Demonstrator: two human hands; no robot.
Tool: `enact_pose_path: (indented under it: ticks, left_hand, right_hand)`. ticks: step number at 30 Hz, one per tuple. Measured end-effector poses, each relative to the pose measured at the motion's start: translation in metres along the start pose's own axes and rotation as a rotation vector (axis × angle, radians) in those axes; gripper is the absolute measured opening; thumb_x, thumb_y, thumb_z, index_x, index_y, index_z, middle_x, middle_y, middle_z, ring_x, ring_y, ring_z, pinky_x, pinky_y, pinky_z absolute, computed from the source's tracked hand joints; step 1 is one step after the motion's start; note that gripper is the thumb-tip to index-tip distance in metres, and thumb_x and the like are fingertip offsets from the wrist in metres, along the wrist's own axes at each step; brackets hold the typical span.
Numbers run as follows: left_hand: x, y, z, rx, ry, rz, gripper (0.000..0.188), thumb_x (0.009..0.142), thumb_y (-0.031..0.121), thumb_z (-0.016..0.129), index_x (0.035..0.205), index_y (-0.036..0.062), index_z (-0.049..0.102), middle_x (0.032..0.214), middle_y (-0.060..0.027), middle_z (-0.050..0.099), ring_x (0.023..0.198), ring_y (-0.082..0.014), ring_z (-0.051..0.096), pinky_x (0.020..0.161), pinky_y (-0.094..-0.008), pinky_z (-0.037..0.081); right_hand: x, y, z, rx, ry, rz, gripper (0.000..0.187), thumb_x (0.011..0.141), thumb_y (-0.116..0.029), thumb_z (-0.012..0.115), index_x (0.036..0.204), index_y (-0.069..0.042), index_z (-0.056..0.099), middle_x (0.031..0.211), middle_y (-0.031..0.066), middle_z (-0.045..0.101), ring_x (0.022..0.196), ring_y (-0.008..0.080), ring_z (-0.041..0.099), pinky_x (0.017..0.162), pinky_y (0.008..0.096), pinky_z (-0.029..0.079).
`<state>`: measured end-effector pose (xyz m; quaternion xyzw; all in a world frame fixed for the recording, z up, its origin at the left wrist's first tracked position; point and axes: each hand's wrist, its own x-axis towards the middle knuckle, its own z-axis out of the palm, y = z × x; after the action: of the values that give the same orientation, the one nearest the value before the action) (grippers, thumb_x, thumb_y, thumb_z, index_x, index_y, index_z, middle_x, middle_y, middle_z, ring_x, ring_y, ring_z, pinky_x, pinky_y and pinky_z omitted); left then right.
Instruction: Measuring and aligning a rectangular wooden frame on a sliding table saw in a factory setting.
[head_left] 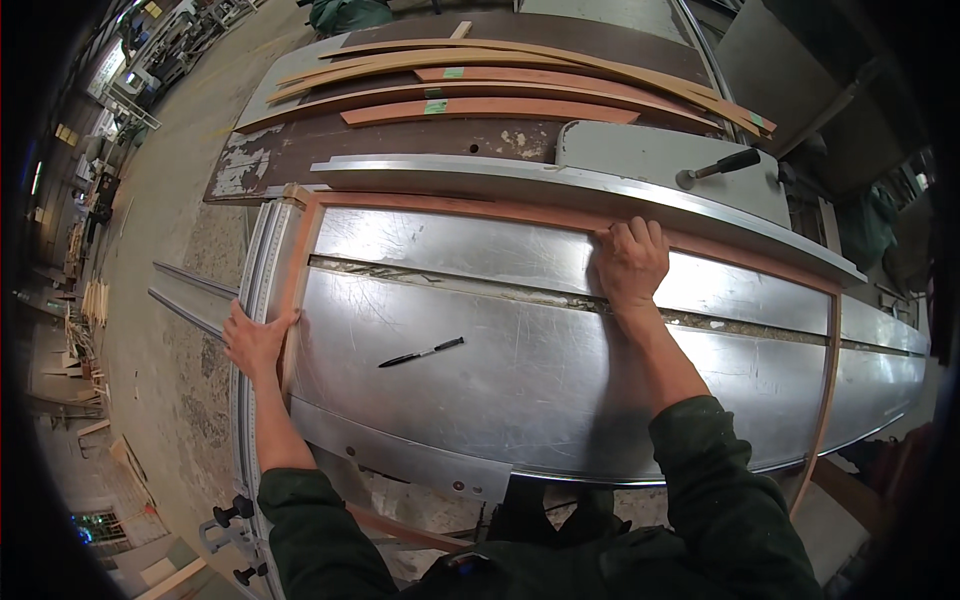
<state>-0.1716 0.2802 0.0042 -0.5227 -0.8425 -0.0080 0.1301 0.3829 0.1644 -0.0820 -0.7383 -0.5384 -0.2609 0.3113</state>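
A large reddish-brown wooden frame lies over the scratched metal machine table. My left hand spans the frame's left side and the aluminium fence next to it, thumb against the wood and fingers over the fence. Closed in a fist, my right hand grips the far rail of the frame right of its middle; its fingertips are hidden. A black pen rests on the metal inside the frame. Part of the frame's near side shows low, past the table's front edge.
Behind the frame runs a long metal fence. A black-handled lever stands at the far right. Several long wooden strips, some with green tape, lie on the brown board beyond. Two metal rods stick out left of the aluminium fence.
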Motion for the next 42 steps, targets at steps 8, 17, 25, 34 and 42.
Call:
enact_pose_path:
  ticks: [8, 17, 25, 34, 42]
  left_hand:
    - [0.020, -0.014, 0.007, 0.006, 0.006, -0.004, 0.129, 0.062, 0.070, 0.096, 0.166, 0.0121, 0.046, 0.153, -0.0207, 0.058, 0.147, -0.0401, 0.051, 0.122, -0.0593, 0.040]
    - [0.037, -0.023, 0.010, 0.023, 0.005, 0.005, 0.128, 0.063, 0.069, 0.096, 0.166, 0.0126, 0.046, 0.153, -0.0203, 0.058, 0.146, -0.0400, 0.053, 0.119, -0.0599, 0.043]
    - [0.052, -0.040, 0.028, -0.008, 0.034, 0.021, 0.126, 0.064, 0.069, 0.095, 0.165, 0.0128, 0.046, 0.157, -0.0213, 0.057, 0.146, -0.0412, 0.052, 0.119, -0.0630, 0.042]
    - [-0.128, 0.137, 0.017, -0.697, 0.052, 0.631, 0.049, 0.087, 0.033, 0.085, 0.125, 0.0039, 0.077, 0.121, -0.0207, 0.078, 0.115, -0.0407, 0.073, 0.100, -0.0475, 0.056]
    - [-0.260, 0.293, 0.008, -0.627, 0.015, 0.729, 0.067, 0.105, 0.032, 0.058, 0.168, 0.0108, 0.048, 0.175, -0.0127, 0.044, 0.157, -0.0450, 0.038, 0.123, -0.0729, 0.026]
  right_hand:
    - [0.004, -0.023, 0.006, 0.023, 0.011, 0.000, 0.023, 0.081, -0.020, 0.086, 0.071, -0.014, 0.066, 0.080, 0.0029, 0.058, 0.082, 0.0261, 0.060, 0.071, 0.0421, 0.045]
    - [0.005, -0.040, 0.012, 0.018, 0.007, 0.010, 0.022, 0.082, -0.021, 0.085, 0.072, -0.014, 0.067, 0.080, 0.0026, 0.059, 0.082, 0.0258, 0.060, 0.072, 0.0418, 0.046]
    - [0.005, -0.046, 0.018, 0.017, -0.016, 0.010, 0.022, 0.083, -0.023, 0.084, 0.074, -0.013, 0.067, 0.082, 0.0033, 0.059, 0.085, 0.0259, 0.061, 0.074, 0.0420, 0.047]
    - [0.006, -0.048, 0.022, 0.044, -0.023, -0.010, 0.022, 0.083, -0.024, 0.083, 0.074, -0.014, 0.066, 0.083, 0.0033, 0.059, 0.087, 0.0254, 0.061, 0.075, 0.0418, 0.046]
    - [0.013, -0.041, 0.018, 0.126, -0.017, -0.081, 0.023, 0.083, -0.024, 0.081, 0.074, -0.013, 0.064, 0.082, 0.0052, 0.058, 0.083, 0.0272, 0.060, 0.072, 0.0426, 0.045]
